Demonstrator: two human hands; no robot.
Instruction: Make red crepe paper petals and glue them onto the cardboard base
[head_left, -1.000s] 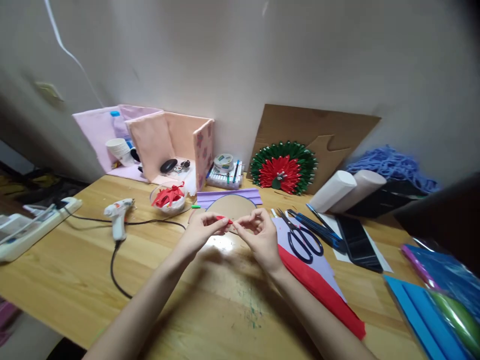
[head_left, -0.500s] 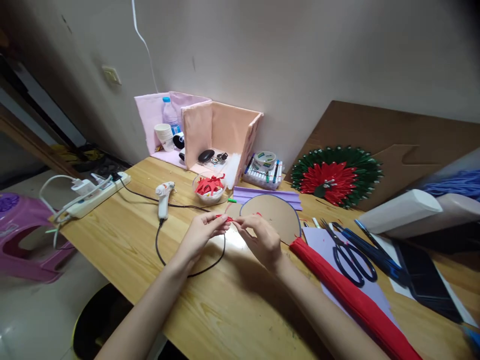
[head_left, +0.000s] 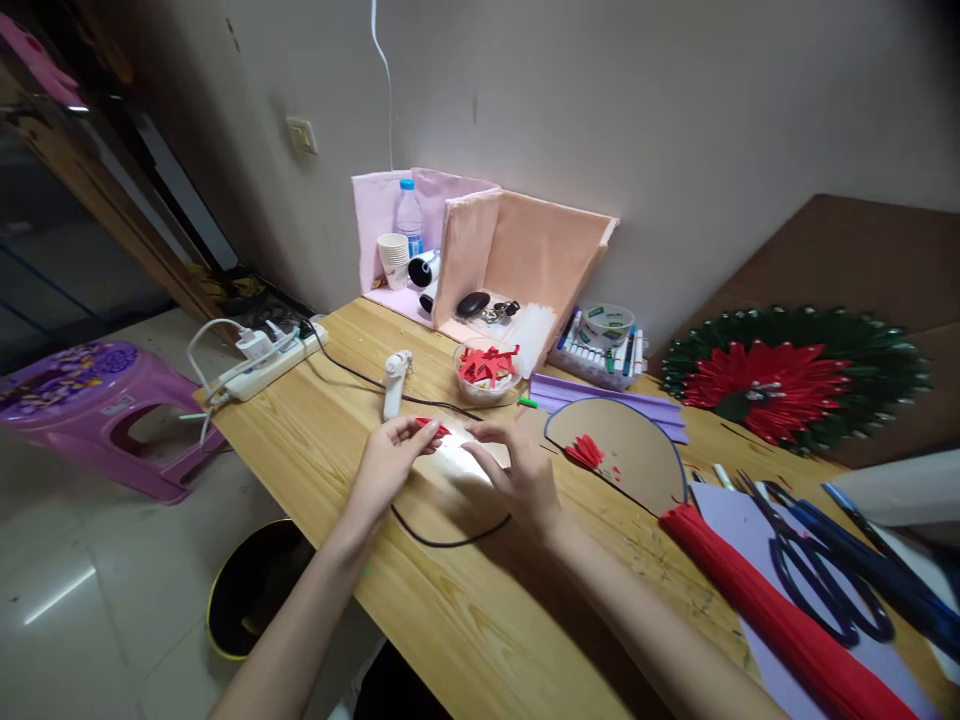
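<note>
Nearer me than the bowl (head_left: 466, 388), above the surface (head_left: 465, 610), my left grip (head_left: 388, 462) pinches a small red piece (head_left: 433, 427) between thumb and fingers, apparently to steady so slight a thing. My right grip (head_left: 525, 475) is empty, thumb and finger parted just beside it, leaving one end uncovered. Folded red strips (head_left: 589, 452) lie grouped on the disc (head_left: 641, 435), right of the bowl, likely for easy reach; the glue gun (head_left: 394, 385) sits to its left, probably for the same reason.

On the table (head_left: 442, 600), we had the glue gun (head_left: 394, 388) left of the bowl (head_left: 486, 396), small pieces (head_left: 586, 450) on the board (head_left: 637, 440) to the right, scissors (head_left: 786, 533) farther right.
</note>
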